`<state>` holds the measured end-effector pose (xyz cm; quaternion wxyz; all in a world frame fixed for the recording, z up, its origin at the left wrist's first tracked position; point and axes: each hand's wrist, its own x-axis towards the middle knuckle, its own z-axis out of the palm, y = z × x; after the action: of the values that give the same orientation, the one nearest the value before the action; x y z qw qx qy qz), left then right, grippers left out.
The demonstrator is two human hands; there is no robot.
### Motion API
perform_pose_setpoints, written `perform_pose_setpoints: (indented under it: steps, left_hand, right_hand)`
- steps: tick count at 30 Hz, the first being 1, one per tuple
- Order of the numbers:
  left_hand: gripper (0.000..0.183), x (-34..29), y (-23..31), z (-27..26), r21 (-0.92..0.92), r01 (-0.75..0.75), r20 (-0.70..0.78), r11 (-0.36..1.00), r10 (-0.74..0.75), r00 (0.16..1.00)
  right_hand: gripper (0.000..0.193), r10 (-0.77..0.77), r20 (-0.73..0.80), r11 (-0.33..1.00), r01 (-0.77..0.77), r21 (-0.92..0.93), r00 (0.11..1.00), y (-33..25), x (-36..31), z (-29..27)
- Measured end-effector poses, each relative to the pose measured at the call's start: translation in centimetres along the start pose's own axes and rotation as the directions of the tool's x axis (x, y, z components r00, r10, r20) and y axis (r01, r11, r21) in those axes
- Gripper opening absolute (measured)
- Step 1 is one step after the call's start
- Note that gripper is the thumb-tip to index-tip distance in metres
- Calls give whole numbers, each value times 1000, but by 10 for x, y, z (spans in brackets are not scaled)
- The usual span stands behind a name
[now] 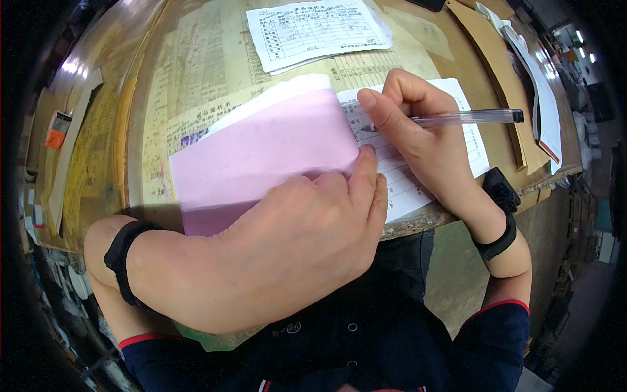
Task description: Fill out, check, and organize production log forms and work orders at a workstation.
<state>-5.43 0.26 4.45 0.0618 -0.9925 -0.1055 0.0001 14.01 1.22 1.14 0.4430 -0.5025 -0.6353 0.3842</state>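
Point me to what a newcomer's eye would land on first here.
The pink sheet stands out first, spread near the middle of the picture, with the left hand across its lower right part. To its right, the right hand holds a clear pen over a white printed form. A small orange object glows at the far left.

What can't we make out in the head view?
In the head view:
- White printed paper form: left side hidden by the pink paper sheet.
- Left hand: some fingertips hidden by its own knuckles.
- Slim clear plastic pen: gripped section hidden by the right hand's fingers.
- Flat black object: cut off by the upper edge.
- Dim background clutter: too dark and small.
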Motion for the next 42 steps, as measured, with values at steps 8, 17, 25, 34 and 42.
perform_pose_setpoints:
  steps: [8, 17, 25, 34, 42]
  left_hand:
    - [44, -1, 1, -1, -9, 3, -5, 1000, -3, 1000]
    - [43, 0, 1, 0, -31, 11, -10, 999, -11, 1000]
    - [44, 0, 0, 1, -26, 9, -20, 1000, -9, 1000]
    - [44, 0, 1, -2, 5, 0, -6, 1000, 0, 1000]
    - [44, 1, 0, 0, 11, -8, 4, 1000, 8, 1000]
  right_hand:
    - [32, 10, 38, 1000, -10, -8, 999, 0, 1, -1]
    - [31, 0, 29, 1000, 0, -5, 1000, 1, 0, -1]
    - [33, 39, 46, 999, -39, -6, 998, -4, 0, -1]
    - [32, 37, 25, 999, -37, 1, 999, -3, -1, -2]
    - [31, 18, -2, 1000, -18, -17, 1000, -2, -3, -1]
